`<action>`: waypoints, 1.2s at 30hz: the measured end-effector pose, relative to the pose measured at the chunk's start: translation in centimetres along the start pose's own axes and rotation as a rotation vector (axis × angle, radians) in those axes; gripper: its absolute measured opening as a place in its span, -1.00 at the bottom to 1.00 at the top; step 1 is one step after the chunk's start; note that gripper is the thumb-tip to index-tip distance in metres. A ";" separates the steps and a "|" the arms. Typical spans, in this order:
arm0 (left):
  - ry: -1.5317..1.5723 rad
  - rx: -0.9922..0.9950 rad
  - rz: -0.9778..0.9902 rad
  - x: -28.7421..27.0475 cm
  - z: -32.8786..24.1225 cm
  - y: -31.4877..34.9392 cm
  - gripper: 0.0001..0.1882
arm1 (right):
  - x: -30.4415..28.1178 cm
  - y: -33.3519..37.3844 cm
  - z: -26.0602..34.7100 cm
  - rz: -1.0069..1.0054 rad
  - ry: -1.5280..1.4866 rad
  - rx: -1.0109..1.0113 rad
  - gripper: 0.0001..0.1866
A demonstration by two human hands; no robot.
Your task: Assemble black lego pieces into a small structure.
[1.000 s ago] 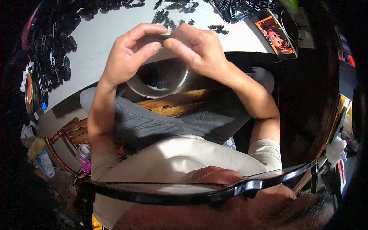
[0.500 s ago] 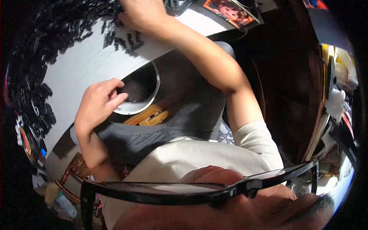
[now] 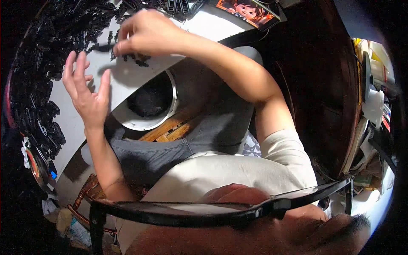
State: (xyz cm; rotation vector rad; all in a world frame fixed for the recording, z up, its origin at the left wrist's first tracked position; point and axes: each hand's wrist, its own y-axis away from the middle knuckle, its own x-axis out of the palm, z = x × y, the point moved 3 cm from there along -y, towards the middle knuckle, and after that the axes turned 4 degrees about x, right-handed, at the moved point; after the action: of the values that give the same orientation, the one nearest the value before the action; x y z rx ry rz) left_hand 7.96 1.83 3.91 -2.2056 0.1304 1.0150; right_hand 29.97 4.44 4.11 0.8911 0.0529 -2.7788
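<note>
My left hand [image 3: 88, 95] is raised over the white tabletop [image 3: 70, 136], palm turned up and fingers spread, with nothing in it. Farther off, my right hand [image 3: 146, 35] has its fingers curled with thumb and forefinger close together. A small dark shape shows at those fingertips, but blur keeps me from telling what it is. Beneath and around that hand lie loose small black plastic pieces [image 3: 138, 59]. A broad heap of similar black pieces [image 3: 42, 53] covers the far left of the tabletop. Below the table edge sits a white bucket [image 3: 174, 100] with a dark mass inside.
A phone [image 3: 250, 13] showing a cartoon picture stands at the table's far edge. Black rail-like parts [image 3: 178, 6] lie left of it. At the left rim is a round object with a red-orange middle [image 3: 35, 163]. Bags and papers [image 3: 374, 106] are stacked at the right.
My left hand has risen from beside the bucket to above the tabletop, and its fingers have spread. My right hand has come nearer and slightly left from the far heap.
</note>
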 end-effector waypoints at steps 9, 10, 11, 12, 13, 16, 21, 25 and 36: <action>0.333 0.035 0.261 0.4 -0.8 0.8 -0.58 | -1.0 4.0 -1.6 0.030 -0.065 -0.097 -0.69; 0.319 0.019 0.252 0.4 -0.7 0.8 -0.58 | -2.2 4.3 -1.8 -0.117 0.143 -0.184 -0.70; 0.309 -0.028 0.231 0.5 -0.5 0.8 -0.60 | -3.0 4.8 -2.1 -0.165 0.302 -0.184 -0.74; 0.300 -0.075 0.209 0.4 -0.1 0.8 -0.61 | -3.6 5.2 -2.4 -0.216 0.461 -0.184 -0.76; 0.277 -0.101 0.219 0.5 0.1 0.7 -0.64 | -4.1 5.6 -2.9 -0.210 0.529 -0.183 -0.77; 0.310 -0.110 0.170 0.6 0.8 0.7 -0.65 | -4.4 6.0 -3.5 -0.182 0.623 -0.186 -0.77; 0.339 -0.129 0.178 0.8 0.9 0.8 -0.66 | -3.5 5.3 -4.8 -0.193 0.645 -0.135 -0.81; 0.272 -0.116 0.239 0.9 0.8 0.8 -0.66 | -2.6 4.4 -5.1 -0.286 0.602 -0.138 -0.82; 0.246 -0.076 0.229 1.0 0.5 0.8 -0.68 | -1.2 5.2 -4.2 -0.300 0.753 -0.118 -0.81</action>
State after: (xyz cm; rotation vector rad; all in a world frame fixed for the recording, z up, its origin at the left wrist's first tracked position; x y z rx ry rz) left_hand 8.04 1.75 2.60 -2.4203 0.4726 0.8749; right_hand 34.44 0.03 1.55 1.9653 0.4963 -2.4654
